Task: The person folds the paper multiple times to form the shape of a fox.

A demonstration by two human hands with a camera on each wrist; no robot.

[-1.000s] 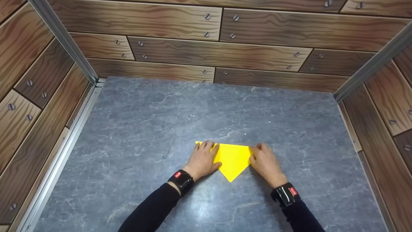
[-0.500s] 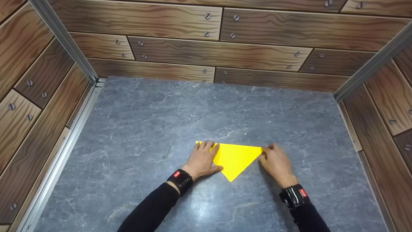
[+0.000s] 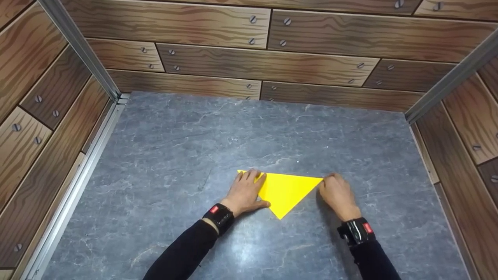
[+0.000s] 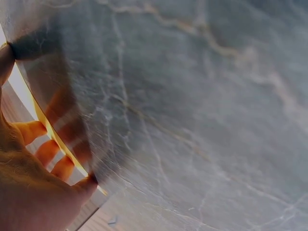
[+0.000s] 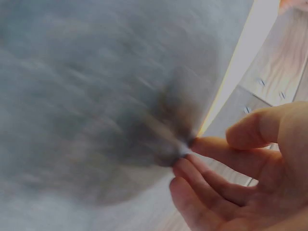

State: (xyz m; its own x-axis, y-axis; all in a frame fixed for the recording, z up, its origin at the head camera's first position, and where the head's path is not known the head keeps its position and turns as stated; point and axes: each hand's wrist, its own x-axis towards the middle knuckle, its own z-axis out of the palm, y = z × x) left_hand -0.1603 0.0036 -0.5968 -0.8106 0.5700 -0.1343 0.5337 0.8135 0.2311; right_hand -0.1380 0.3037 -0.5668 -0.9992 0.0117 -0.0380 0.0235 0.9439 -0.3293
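Note:
A yellow sheet of paper, folded into a triangle, lies on the grey surface with one point toward the person. My left hand rests on its left part, fingers spread and thumb near the lower left edge. The left wrist view shows these fingers pressing on the paper's thin edge. My right hand is at the right corner of the paper. In the right wrist view the index fingertip touches that corner, while the thumb stays apart from it and the other fingers are loosely bent.
The grey marble-patterned tabletop spreads around the paper. Wood-print panels stand at the back and on both sides. Metal rails run along the corners. Each wrist wears a black strap.
My right hand has slid right along the paper's upper edge to its right corner, uncovering more yellow. The thumb and fingers have drawn apart from the paper's face. My left hand stays in place.

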